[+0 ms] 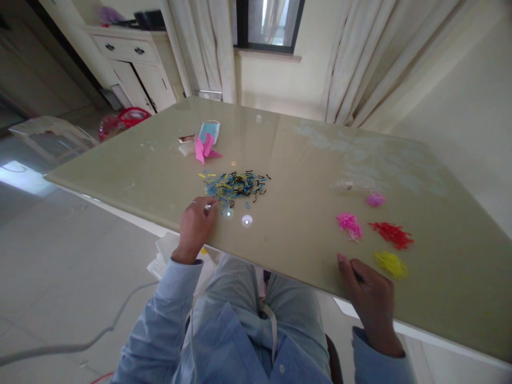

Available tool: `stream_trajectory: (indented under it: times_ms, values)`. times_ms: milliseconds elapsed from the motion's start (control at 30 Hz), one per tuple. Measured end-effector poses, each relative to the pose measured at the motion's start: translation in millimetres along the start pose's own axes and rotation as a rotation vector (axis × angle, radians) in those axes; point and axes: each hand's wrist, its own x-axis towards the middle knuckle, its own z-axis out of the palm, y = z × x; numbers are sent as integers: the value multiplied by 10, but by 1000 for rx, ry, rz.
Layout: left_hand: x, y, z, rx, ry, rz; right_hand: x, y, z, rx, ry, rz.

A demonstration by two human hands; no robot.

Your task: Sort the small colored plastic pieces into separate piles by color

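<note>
At the lower edge of a mixed heap of blue, yellow and black small bands, like rubber bands (236, 184), rests my left hand (197, 224). Its fingers are curled together in a pinch; whatever is between them is hidden or too small to name. My right hand (370, 290) lies closed at the table's near edge, thumb pointing forward, its inside hidden. Beyond it are three sorted heaps of thin bands: pink (349, 225), red (392, 234) and yellow (391, 264). The yellow heap is nearest to this hand.
A pink folded paper piece (206, 148) lies by a blue face mask (209, 131) at the back left of the table (296, 160). Behind the pink heap are a purple-pink bundle (376, 199) and a clear plastic item (349, 185). Light spots reflect off the tabletop.
</note>
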Motion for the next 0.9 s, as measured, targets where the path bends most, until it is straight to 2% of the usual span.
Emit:
stream_trajectory:
  times_ms: [167, 333, 500, 900]
  values:
    - [-15, -45, 17, -42, 31, -40, -3, 9, 3, 10, 2, -10]
    - [6, -54, 26, -72, 33, 28, 2, 3, 9, 5, 9, -33]
    - [17, -50, 18, -135, 44, 38, 5, -10, 6, 1, -1, -10]
    - [45, 25, 42, -159, 64, -151, -8, 4, 5, -8, -9, 3]
